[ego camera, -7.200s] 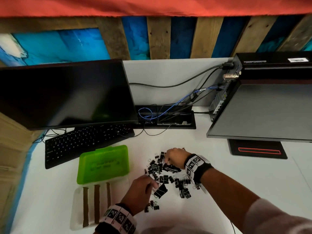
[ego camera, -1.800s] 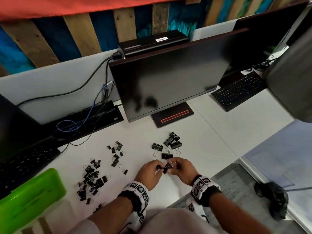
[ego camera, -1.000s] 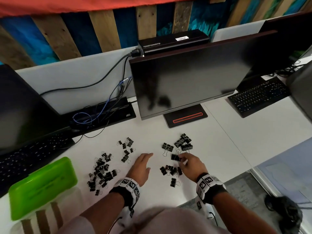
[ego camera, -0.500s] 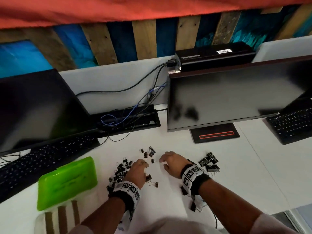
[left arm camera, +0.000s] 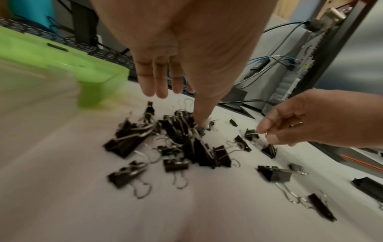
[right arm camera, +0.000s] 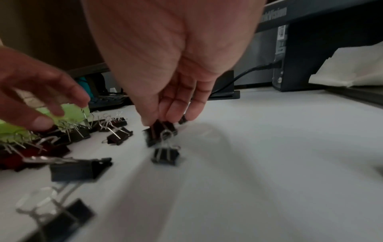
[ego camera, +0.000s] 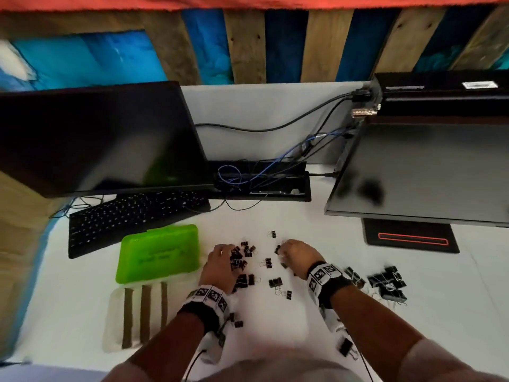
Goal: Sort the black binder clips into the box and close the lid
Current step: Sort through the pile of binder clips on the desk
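Note:
Black binder clips lie scattered on the white desk, with a pile in the middle and a second group at the right. The box lies open beside the pile, its green half behind its clear half. My left hand rests on the pile, fingers straight and thumb tip down among the clips. My right hand reaches down and its fingertips pinch one black binder clip.
A black keyboard and a dark monitor stand behind the box. A second monitor with its stand is at the back right. A cable tray sits between them. One clip lies near the desk's front edge.
The head view has swung left. Both hands have moved from the right-hand group of clips to the middle pile beside the box, and the right hand has come down onto a clip.

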Tool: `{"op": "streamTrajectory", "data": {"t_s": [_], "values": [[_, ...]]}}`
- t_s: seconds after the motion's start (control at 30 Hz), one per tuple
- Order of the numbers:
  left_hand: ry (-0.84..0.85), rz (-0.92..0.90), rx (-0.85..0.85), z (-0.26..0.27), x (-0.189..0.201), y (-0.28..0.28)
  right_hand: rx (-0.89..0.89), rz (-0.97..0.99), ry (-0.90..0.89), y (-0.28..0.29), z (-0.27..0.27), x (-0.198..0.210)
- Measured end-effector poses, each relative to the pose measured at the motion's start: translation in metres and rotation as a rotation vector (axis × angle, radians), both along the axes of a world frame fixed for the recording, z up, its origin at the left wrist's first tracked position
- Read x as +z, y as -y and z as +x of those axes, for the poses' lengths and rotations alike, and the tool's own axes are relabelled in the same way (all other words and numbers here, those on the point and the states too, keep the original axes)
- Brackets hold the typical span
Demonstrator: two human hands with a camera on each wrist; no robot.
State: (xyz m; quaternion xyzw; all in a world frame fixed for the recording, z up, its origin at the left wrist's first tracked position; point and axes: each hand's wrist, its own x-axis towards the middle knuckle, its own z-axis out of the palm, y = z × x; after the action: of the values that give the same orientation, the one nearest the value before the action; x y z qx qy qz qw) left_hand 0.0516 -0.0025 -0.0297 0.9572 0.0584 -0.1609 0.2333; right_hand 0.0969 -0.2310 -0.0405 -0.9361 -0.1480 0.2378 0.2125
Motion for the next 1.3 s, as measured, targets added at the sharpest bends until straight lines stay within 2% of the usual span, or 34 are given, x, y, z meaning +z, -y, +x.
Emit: {"op": "streamTrajectory", "data": {"t_s": [0.13, 0.23, 0.4, 0.53, 0.63, 0.7, 0.8, 0.87, 0.97, 1.13, 1.3], "values": [[-0.015, -0.083, -0.004, -0.006, -0.001, -0.008, -0.097, 0.146, -0.005, -0.007, -0.006, 0.009], [-0.030, -0.102, -0.019, -0.006, 0.000, -0.010, -0.093, 0.252, -0.055, -0.007, -0.010, 0.011], [-0.021, -0.201, 0.007, -0.007, 0.001, -0.011, -0.178, 0.392, 0.002, 0.003, -0.019, 0.012], [0.036, -0.271, -0.073, -0.015, 0.002, -0.014, -0.008, 0.190, -0.052, 0.011, -0.034, 0.017], [-0.101, -0.238, -0.229, -0.022, 0.001, -0.019, 0.177, 0.045, -0.084, 0.006, -0.048, 0.019], [-0.128, -0.172, -0.310, -0.026, -0.005, -0.020, 0.289, -0.010, -0.082, -0.004, -0.054, 0.016], [-0.089, -0.121, -0.331, -0.033, -0.007, -0.018, 0.423, -0.123, -0.008, -0.022, -0.059, 0.007], [-0.050, -0.111, -0.343, -0.037, -0.006, -0.016, 0.445, -0.178, 0.060, -0.032, -0.061, 0.004], [0.028, -0.140, -0.301, -0.040, -0.002, -0.016, 0.363, -0.163, 0.143, -0.039, -0.062, 0.006], [0.128, -0.121, -0.270, -0.041, 0.008, -0.017, 0.092, 0.093, 0.121, -0.030, -0.056, 0.014], [0.146, -0.188, -0.296, -0.044, 0.017, -0.005, -0.158, 0.334, 0.106, -0.017, -0.061, 0.026]]}}
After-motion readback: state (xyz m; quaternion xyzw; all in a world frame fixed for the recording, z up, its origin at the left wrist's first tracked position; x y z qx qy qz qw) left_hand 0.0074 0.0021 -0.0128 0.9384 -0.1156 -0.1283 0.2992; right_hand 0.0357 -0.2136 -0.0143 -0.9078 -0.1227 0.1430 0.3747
